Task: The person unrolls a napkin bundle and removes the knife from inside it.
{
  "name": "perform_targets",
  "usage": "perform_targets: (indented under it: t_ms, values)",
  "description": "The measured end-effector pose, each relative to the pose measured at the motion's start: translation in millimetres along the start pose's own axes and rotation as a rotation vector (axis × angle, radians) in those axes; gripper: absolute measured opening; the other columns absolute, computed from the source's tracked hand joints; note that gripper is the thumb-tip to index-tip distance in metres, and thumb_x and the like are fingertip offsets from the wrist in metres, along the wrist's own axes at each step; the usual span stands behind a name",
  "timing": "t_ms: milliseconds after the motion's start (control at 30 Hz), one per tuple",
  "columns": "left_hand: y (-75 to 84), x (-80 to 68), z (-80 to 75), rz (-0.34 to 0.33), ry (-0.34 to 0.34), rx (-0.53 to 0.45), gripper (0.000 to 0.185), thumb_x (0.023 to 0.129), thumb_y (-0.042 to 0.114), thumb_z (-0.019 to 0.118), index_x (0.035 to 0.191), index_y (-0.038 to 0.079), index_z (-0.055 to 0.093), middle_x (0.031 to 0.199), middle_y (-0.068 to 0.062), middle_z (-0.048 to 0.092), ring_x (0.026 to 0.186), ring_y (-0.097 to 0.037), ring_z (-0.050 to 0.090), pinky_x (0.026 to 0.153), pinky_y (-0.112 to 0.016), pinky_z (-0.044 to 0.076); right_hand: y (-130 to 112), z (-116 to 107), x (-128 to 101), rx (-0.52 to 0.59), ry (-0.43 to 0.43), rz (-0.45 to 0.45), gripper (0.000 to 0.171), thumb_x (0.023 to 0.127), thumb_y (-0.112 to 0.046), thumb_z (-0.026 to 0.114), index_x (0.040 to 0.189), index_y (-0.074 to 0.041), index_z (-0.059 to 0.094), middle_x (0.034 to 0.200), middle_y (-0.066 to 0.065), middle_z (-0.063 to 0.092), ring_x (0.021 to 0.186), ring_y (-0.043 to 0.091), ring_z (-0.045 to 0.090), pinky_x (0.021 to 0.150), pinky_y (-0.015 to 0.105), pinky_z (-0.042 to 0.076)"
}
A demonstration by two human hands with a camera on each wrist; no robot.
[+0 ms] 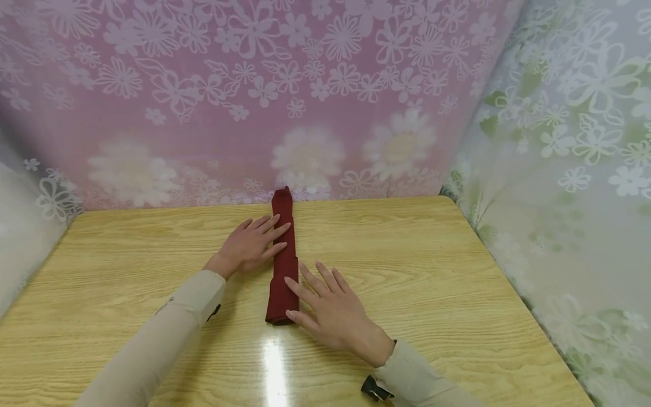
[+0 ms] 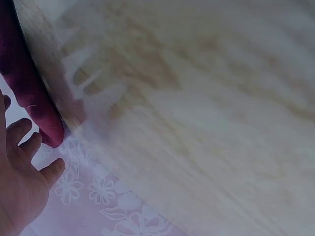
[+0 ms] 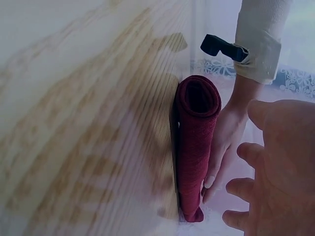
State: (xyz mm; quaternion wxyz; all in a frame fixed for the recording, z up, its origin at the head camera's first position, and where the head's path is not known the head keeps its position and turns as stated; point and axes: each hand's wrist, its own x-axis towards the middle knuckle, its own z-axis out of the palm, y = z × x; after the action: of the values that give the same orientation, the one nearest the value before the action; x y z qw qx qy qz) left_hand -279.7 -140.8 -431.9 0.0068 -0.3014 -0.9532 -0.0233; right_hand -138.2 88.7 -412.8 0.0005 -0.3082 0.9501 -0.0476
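A dark red cloth (image 1: 282,297), rolled into a long narrow bundle, lies lengthwise on the table, one end at the far edge. My left hand (image 1: 249,246) has its straight, spread fingers over the upper half of the roll from the left. At the near end, on the right side, my right hand (image 1: 338,311) is spread, thumb and index fingertip over the roll's edge; contact is hard to judge. The right wrist view shows the coiled open end of the roll (image 3: 198,140), with the right hand (image 3: 288,162) beside it. In the left wrist view the roll (image 2: 29,83) is partly cut off.
The wood-grain table (image 1: 407,243) extends on both sides of the cloth. A pink flowered curtain (image 1: 224,130) hangs behind its far edge, and a pale flowered curtain (image 1: 574,186) borders the right side. Glare shines on the near tabletop.
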Motion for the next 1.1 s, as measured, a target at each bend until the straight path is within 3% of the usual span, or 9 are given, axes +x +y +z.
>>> perform_targets:
  t_ms: [200, 567, 967, 1100]
  values:
    - [-0.8, 6.9, 3.9, -0.010, -0.043, -0.007, 0.057, 0.101, 0.054, 0.027, 0.153, 0.028, 0.026, 0.156, -0.006, 0.022, 0.143, -0.026, 0.018, 0.112, -0.053, 0.018, -0.4, 1.0, -0.9, 0.005, 0.003, -0.008, 0.061, 0.098, -0.061, 0.023, 0.152, -0.033, 0.026, 0.158, 0.001, 0.019, 0.145, 0.027, 0.005, 0.114, 0.049, 0.010]
    - [-12.4, 5.7, 9.7, -0.035, -0.120, -0.027, 0.060, 0.099, 0.060, 0.024, 0.152, 0.032, 0.024, 0.157, -0.002, 0.020, 0.144, -0.024, 0.012, 0.113, -0.053, 0.014, 0.6, 2.0, -0.3, 0.026, -0.013, -0.007, 0.061, 0.099, -0.061, 0.021, 0.153, -0.034, 0.024, 0.158, 0.001, 0.018, 0.144, 0.028, 0.007, 0.114, 0.049, 0.009]
    - [-10.8, 7.9, 7.5, -0.013, -0.154, -0.013, 0.060, 0.100, 0.059, 0.022, 0.153, 0.033, 0.020, 0.158, -0.001, 0.016, 0.144, -0.024, 0.011, 0.113, -0.052, 0.013, 0.4, 2.6, 1.2, 0.020, -0.007, -0.018, 0.060, 0.099, -0.061, 0.022, 0.152, -0.034, 0.026, 0.158, 0.001, 0.018, 0.144, 0.028, 0.007, 0.114, 0.048, 0.008]
    - [-9.5, 7.6, 7.6, -0.004, -0.132, -0.006, 0.059, 0.100, 0.057, 0.024, 0.153, 0.030, 0.023, 0.157, -0.003, 0.018, 0.144, -0.025, 0.013, 0.113, -0.052, 0.014, 0.1, 2.3, 2.2, 0.023, 0.000, -0.019, 0.060, 0.099, -0.060, 0.022, 0.152, -0.033, 0.026, 0.158, 0.001, 0.018, 0.144, 0.028, 0.007, 0.114, 0.048, 0.009]
